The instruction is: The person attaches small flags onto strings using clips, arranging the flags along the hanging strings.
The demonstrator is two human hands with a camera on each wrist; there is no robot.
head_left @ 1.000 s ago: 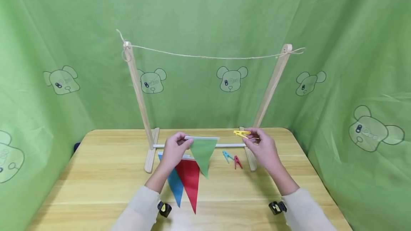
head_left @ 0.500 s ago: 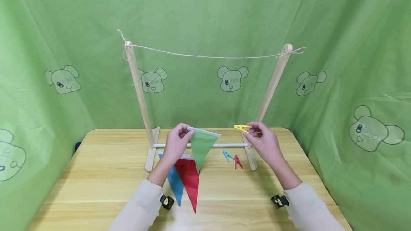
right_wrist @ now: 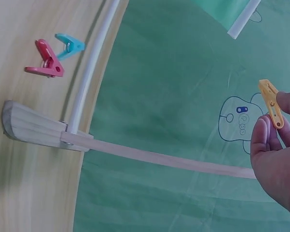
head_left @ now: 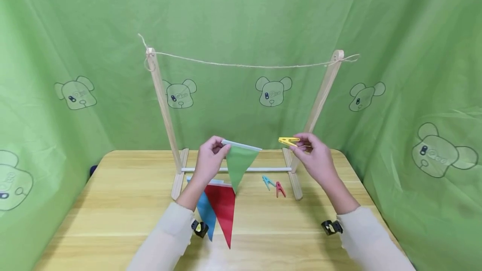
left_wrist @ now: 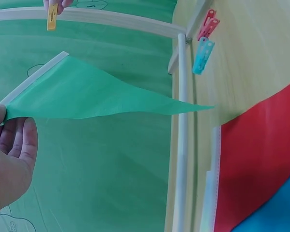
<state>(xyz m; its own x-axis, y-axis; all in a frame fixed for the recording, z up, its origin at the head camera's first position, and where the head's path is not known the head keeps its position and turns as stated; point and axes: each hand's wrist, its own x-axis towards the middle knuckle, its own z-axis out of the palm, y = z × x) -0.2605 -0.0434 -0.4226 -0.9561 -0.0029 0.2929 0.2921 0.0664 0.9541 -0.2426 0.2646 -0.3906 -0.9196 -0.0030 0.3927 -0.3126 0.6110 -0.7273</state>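
My left hand (head_left: pixel 209 160) pinches a green triangular pennant (head_left: pixel 241 163) by one end of its white top band; the cloth hangs point down, its band sloping down to the right. In my right hand (head_left: pixel 316 156) a yellow clothespin (head_left: pixel 288 141) is held between thumb and fingers, to the right of the pennant and apart from it. Both hands are raised above the table, below a string (head_left: pixel 241 65) tied between two wooden posts. A red pennant (head_left: pixel 222 206) lies partly over a blue pennant (head_left: pixel 206 214) on the table, beneath my left forearm.
A light blue clothespin (head_left: pixel 268 182) and a red clothespin (head_left: pixel 280 189) lie close together on the wooden table (head_left: pixel 113 208). The left post (head_left: pixel 162 108) and right post (head_left: pixel 320 99) stand on wooden feet joined by a white rod (head_left: pixel 269 170). A green curtain (head_left: pixel 241 20) surrounds the table.
Both hands have risen, bringing the green pennant and the yellow clothespin up from near the rod. The pennant's band now tilts down to the right. The things on the table stay put.
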